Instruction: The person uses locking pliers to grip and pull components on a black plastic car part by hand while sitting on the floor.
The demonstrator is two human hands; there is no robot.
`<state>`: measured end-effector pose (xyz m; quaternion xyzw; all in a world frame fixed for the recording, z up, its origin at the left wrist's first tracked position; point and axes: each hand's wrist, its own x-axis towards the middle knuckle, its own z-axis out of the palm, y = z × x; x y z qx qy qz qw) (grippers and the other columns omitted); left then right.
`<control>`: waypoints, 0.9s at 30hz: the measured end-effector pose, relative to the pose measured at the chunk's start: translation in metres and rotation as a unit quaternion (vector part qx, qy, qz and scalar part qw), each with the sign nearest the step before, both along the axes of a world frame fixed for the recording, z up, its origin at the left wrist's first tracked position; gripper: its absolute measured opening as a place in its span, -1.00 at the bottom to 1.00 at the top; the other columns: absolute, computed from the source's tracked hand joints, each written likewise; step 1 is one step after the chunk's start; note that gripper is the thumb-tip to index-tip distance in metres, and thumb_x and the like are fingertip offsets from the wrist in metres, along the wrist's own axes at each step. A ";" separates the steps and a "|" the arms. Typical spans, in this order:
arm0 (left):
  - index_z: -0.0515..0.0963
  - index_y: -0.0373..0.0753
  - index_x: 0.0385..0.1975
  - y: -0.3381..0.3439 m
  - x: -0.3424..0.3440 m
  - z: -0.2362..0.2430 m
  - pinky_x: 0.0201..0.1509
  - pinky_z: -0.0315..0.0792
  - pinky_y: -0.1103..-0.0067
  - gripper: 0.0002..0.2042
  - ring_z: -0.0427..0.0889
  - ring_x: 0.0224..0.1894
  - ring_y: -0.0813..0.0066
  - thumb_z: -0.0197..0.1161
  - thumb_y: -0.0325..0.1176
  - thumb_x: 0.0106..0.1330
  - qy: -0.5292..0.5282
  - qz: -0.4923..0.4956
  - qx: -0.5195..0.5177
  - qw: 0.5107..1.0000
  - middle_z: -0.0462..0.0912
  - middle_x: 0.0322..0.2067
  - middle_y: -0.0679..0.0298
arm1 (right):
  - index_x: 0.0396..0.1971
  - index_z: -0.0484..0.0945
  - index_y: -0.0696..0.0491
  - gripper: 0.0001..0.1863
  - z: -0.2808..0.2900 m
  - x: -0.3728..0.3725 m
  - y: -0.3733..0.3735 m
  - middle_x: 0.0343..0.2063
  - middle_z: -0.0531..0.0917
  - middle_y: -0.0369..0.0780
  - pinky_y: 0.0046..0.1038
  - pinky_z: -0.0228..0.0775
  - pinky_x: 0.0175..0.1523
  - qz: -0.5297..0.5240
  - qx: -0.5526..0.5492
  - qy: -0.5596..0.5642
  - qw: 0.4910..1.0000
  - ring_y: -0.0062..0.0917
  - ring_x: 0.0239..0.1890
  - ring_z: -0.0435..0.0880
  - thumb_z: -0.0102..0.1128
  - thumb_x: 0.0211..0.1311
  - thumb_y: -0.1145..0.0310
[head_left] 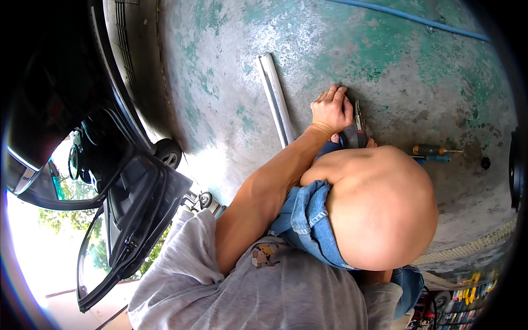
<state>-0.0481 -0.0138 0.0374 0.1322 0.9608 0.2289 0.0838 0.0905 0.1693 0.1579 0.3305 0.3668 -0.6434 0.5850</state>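
My left hand point(332, 109) is low over the floor with its fingers curled and pressed together; what they hold, if anything, is hidden. Just to its right a pair of pliers point(359, 122) with dark red and black handles points away from me. My right hand point(372, 143) is mostly hidden behind my bare raised knee point(379, 209); a bit of a finger shows by the pliers' handle, closed on it. A long silvery metal rail point(275, 102) lies on the floor to the left of my left hand.
On the right lie an orange-and-black screwdriver point(429, 149) and a blue-handled tool point(437, 158). A blue hose point(407, 15) crosses the worn green-grey concrete floor point(220, 71) at the far side. A black car with an opened door point(137, 220) stands at left.
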 end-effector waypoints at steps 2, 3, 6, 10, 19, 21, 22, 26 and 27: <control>0.66 -0.24 -0.21 0.002 0.000 -0.001 -0.29 0.64 0.35 -0.76 0.74 -0.35 0.13 0.20 -0.41 0.12 -0.007 -0.001 -0.004 1.000 0.72 -0.23 0.19 | 0.01 0.52 0.24 -0.54 -0.001 0.000 0.000 -0.10 0.67 0.08 -0.02 0.48 0.09 0.002 0.001 0.003 1.000 0.05 -0.05 0.66 0.26 0.09 0.37; 0.66 -0.25 -0.22 0.002 0.000 -0.001 -0.27 0.63 0.33 -0.75 0.73 -0.35 0.10 0.21 -0.40 0.10 -0.017 0.008 0.006 1.000 0.71 -0.22 0.16 | 0.01 0.52 0.24 -0.54 0.001 0.001 0.000 -0.10 0.67 0.08 -0.02 0.48 0.09 0.001 0.005 0.007 1.000 0.04 -0.06 0.66 0.27 0.09 0.37; 0.66 -0.26 -0.24 0.000 0.001 -0.003 -0.26 0.61 0.30 -0.75 0.71 -0.34 0.06 0.22 -0.39 0.09 -0.022 0.015 0.017 1.000 0.70 -0.21 0.14 | 0.01 0.52 0.23 -0.54 0.003 0.003 -0.005 -0.11 0.68 0.08 -0.02 0.48 0.08 0.000 0.035 0.022 0.999 0.04 -0.06 0.67 0.27 0.09 0.36; 0.65 -0.23 -0.22 -0.002 0.000 0.001 -0.32 0.62 0.34 -0.77 0.73 -0.38 0.14 0.20 -0.42 0.13 -0.003 -0.002 0.001 1.000 0.72 -0.25 0.21 | 0.01 0.52 0.22 -0.53 0.015 0.013 -0.014 -0.12 0.68 0.07 -0.01 0.48 0.08 0.006 0.118 0.056 0.991 0.04 -0.07 0.67 0.29 0.08 0.35; 0.66 -0.18 -0.24 0.002 0.003 -0.003 -0.33 0.61 0.30 -0.79 0.74 -0.37 0.12 0.20 -0.34 0.17 -0.015 0.023 0.007 1.000 0.72 -0.28 0.23 | -0.09 0.51 0.28 -0.57 -0.085 -0.010 -0.068 -0.19 0.67 0.15 -0.10 0.51 0.06 0.144 0.426 0.193 0.872 0.11 -0.06 0.66 0.24 -0.05 0.54; 0.66 -0.18 -0.23 0.003 0.004 -0.007 -0.32 0.61 0.29 -0.79 0.74 -0.36 0.11 0.20 -0.33 0.17 -0.008 0.031 0.013 0.999 0.72 -0.28 0.23 | -0.11 0.52 0.28 -0.60 -0.090 -0.015 -0.064 -0.17 0.67 0.16 -0.06 0.50 0.09 0.168 0.441 0.175 0.864 0.14 -0.03 0.64 0.19 -0.04 0.50; 0.67 -0.18 -0.23 0.002 0.003 -0.008 -0.31 0.62 0.28 -0.78 0.75 -0.35 0.11 0.21 -0.31 0.17 -0.005 0.036 0.009 0.999 0.73 -0.28 0.24 | -0.11 0.52 0.28 -0.59 -0.088 -0.018 -0.064 -0.16 0.67 0.18 -0.05 0.49 0.11 0.185 0.435 0.185 0.861 0.14 -0.03 0.64 0.19 -0.03 0.48; 0.66 -0.17 -0.17 -0.015 -0.005 0.004 -0.31 0.62 0.23 -0.73 0.75 -0.38 0.07 0.22 -0.20 0.21 -0.070 0.002 -0.035 0.997 0.74 -0.24 0.17 | -0.14 0.50 0.34 -0.58 -0.073 -0.031 -0.080 -0.16 0.65 0.29 0.00 0.44 0.16 0.173 0.403 0.169 0.883 0.19 -0.02 0.63 0.11 -0.02 0.41; 0.66 -0.17 -0.16 -0.021 -0.010 0.009 -0.31 0.62 0.22 -0.71 0.75 -0.40 0.05 0.22 -0.19 0.22 -0.097 0.001 -0.048 0.994 0.75 -0.24 0.16 | -0.14 0.50 0.34 -0.58 -0.067 -0.033 -0.083 -0.16 0.65 0.29 0.00 0.44 0.16 0.183 0.401 0.167 0.882 0.19 -0.02 0.63 0.11 -0.02 0.41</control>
